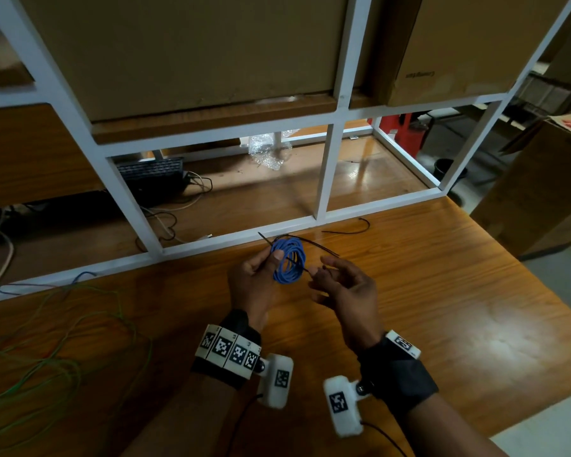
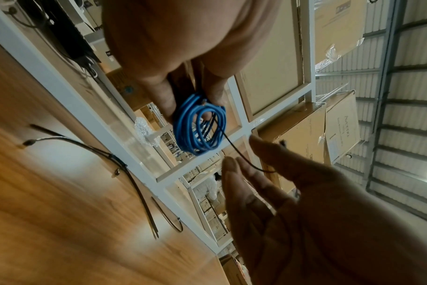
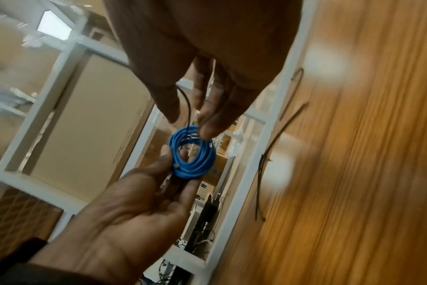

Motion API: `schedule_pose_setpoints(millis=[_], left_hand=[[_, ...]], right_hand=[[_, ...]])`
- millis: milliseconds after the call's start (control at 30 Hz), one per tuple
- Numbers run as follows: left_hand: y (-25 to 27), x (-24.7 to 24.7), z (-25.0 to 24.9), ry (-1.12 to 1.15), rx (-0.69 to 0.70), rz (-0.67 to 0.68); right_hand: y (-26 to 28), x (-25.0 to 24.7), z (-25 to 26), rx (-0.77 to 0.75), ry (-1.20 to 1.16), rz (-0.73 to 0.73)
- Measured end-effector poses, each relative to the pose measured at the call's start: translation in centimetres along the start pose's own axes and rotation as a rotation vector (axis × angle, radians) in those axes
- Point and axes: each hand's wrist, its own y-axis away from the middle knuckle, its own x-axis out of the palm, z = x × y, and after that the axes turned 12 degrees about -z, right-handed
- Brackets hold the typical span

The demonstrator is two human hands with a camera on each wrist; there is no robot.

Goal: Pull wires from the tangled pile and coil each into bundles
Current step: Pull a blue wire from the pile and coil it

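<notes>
Wooden table (image 1: 409,291) by white frame (image 1: 211,240), left hand (image 1: 254,285) gripping blue coil (image 1: 289,260), right hand (image 1: 346,291) pinching black tie (image 1: 297,264)

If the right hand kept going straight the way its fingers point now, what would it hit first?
Most likely the blue wire coil that the left hand holds: the right hand holds a black tie that runs to the coil, just beyond its fingertips. Depth looks short.

green wires (image 1: 30,367) at 8 o'clock run off the frame's left edge; the surface (image 3: 366,154) is motion-blurred in the right wrist view; box lettering (image 1: 420,74) too small to read
</notes>
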Motion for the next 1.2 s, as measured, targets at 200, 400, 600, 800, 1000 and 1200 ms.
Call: schedule_pose_setpoints(millis=[200, 400, 600, 800, 1000, 1200], left_hand=[[-0.8, -0.5, -0.4, -0.03, 0.0, 0.006], [-0.1, -0.4, -0.4, -0.138, 0.08, 0.094], [0.6, -0.6, -1.4, -0.278, 0.244, 0.168], [0.8, -1.0, -2.3, -0.402, 0.432, 0.248], [0.9, -1.2, -2.9, -0.485, 0.543, 0.305], [1.0, -1.5, -3.0, -0.55, 0.567, 0.313]], right_hand=[[-0.1, -2.6, 1.0, -0.199, 0.114, 0.128], [-0.2, -2.2, 1.9, -0.496, 0.358, 0.044], [0.0, -0.6, 3.7, -0.732, 0.443, 0.013], [-0.9, 0.6, 4.3, -0.756, 0.454, 0.046], [-1.9, 1.1, 5.2, -0.816, 0.486, 0.067], [-2.2, 0.9, 5.2, -0.888, 0.539, 0.095]])
